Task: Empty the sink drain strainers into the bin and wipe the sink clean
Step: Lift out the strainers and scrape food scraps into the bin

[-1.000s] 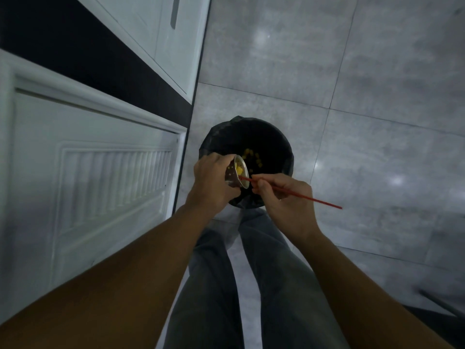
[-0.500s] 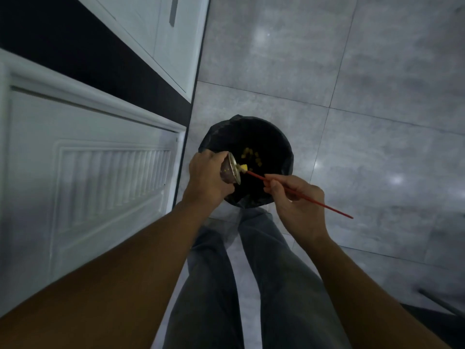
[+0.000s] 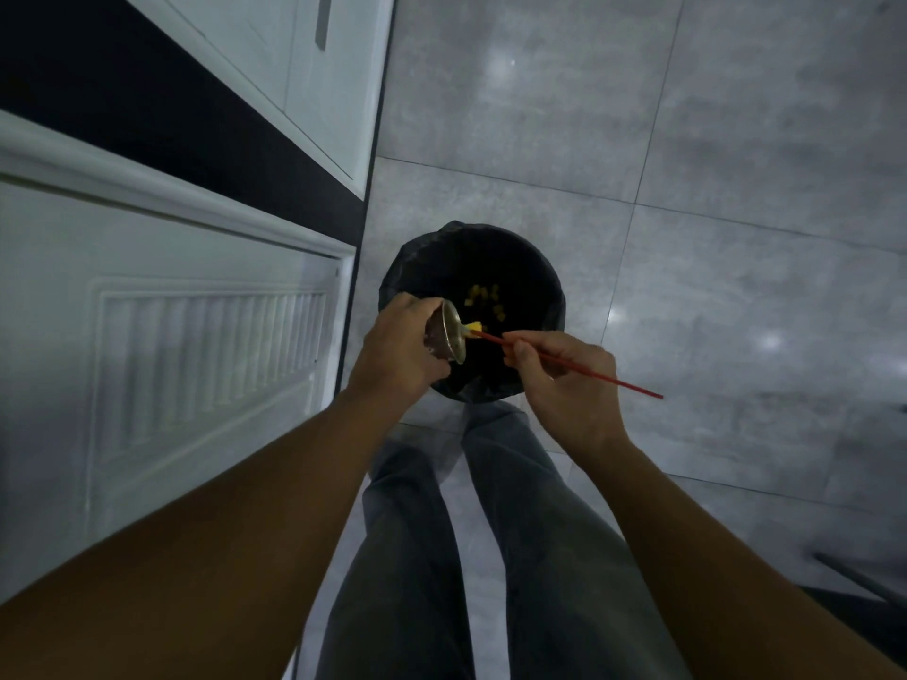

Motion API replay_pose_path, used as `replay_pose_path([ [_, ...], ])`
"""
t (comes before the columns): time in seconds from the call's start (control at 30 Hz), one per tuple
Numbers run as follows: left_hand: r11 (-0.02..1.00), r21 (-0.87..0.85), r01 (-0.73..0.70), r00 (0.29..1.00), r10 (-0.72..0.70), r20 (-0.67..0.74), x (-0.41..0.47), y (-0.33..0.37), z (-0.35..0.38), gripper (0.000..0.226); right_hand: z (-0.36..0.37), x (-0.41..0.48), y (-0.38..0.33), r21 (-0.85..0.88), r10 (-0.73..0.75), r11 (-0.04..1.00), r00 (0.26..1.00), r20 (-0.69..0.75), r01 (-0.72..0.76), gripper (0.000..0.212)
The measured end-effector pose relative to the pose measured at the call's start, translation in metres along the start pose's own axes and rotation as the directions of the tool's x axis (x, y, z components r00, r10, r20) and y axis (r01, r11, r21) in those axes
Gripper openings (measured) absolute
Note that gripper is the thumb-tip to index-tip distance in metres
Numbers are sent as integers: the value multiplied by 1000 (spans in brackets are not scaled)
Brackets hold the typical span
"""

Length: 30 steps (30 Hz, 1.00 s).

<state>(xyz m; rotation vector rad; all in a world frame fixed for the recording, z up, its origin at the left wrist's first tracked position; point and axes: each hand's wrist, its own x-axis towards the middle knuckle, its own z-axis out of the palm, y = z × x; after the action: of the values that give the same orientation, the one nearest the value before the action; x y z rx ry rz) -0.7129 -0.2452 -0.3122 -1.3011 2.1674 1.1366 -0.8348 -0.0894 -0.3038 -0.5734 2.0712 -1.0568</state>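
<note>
over the bin (image 3: pixel 549 282), our left hand (image 3: pixel 397 353) gripped the tilted strainer (image 3: pixel 449 333); right hand (image 3: pixel 564 380) pinched a chopstick (image 3: pixel 579 366); scraps might flick outside the bin.

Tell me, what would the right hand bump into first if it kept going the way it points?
Probably the strainer in the left hand; the right hand already aims its red stick there.

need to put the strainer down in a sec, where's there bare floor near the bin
Bare grey tile floor lies right of and beyond the bin. It is crowded on the left, where the white cabinet door stands close, and on the near side, where the left hand, right hand and legs are.
</note>
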Motion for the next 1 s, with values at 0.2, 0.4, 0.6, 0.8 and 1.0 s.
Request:
replay_pose_path([
  [0.2,999,32,30,999,-31,15,1,-2,-1,75,-9,-12,6,46,13,999,1000,-8,-13,18],
  [0.4,999,42,-28,999,26,33,2,-1,5,80,8,-10,-4,107,4,994,996,93,-14,18],
  [0.6,998,-13,-64,998,64,-3,2,-13,-1,79,3,-7,0,21,13,1000,1000,21,-14,19],
  [0.8,980,-156,-120,993,119,-14,2,-19,-3,74,-5,-15,-2,40,8,999,1000,24,-9,17],
  [1.0,966,-191,-176,981,188,44,1,-20,1,82,4,-7,-15,73,-13,997,999,29,11,19],
])
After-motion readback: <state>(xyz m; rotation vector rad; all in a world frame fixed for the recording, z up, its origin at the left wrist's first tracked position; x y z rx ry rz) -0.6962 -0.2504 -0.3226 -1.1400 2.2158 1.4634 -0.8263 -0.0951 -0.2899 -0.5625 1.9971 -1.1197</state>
